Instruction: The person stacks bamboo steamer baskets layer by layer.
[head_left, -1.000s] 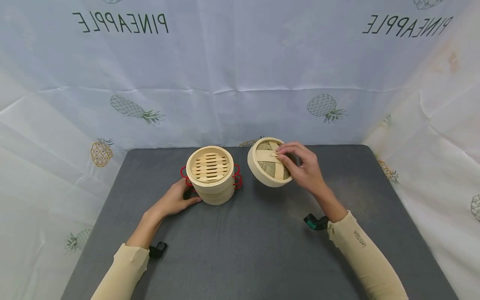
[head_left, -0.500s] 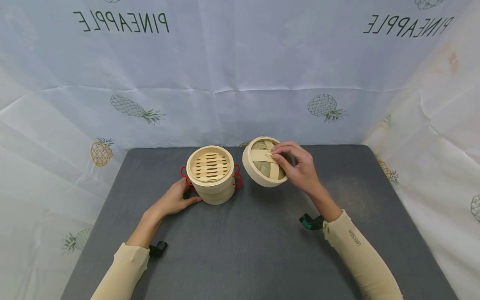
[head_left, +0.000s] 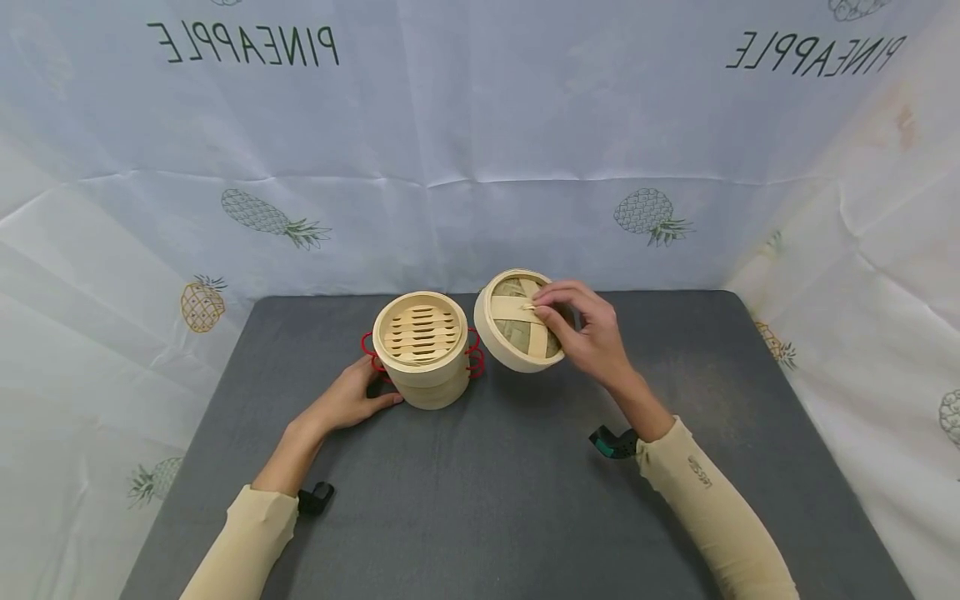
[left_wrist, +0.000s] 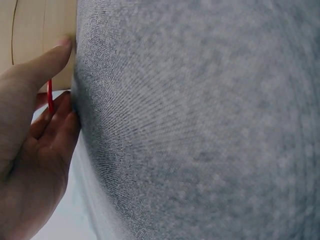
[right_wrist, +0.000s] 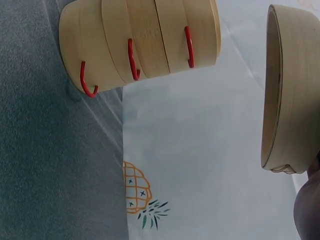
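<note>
A stack of small round bamboo steamer baskets (head_left: pixel 432 390) stands on the table, its slatted top uncovered and red loop handles at its sides. My left hand (head_left: pixel 347 402) holds the stack low on its left side. In the left wrist view, the thumb (left_wrist: pixel 52 60) lies on the bamboo wall and the fingers reach behind a red handle (left_wrist: pixel 50 95). To the right of the stack, my right hand (head_left: pixel 596 333) pinches the steamer lid (head_left: pixel 513 308) by the small loop at its centre. The lid (right_wrist: pixel 300 90) hangs tilted in the air, apart from the stack (right_wrist: pixel 145 40).
A dark grey table (head_left: pixel 480 500) extends around both arms. White cloth (head_left: pixel 450 125) printed with pineapples hangs behind it and at the sides. Small black devices sit at the left wrist (head_left: pixel 317 498) and the right wrist (head_left: pixel 613 443).
My right hand has carried the lid leftward, closer to the stack, and slightly up in the head view. The left hand and the stack stay in place.
</note>
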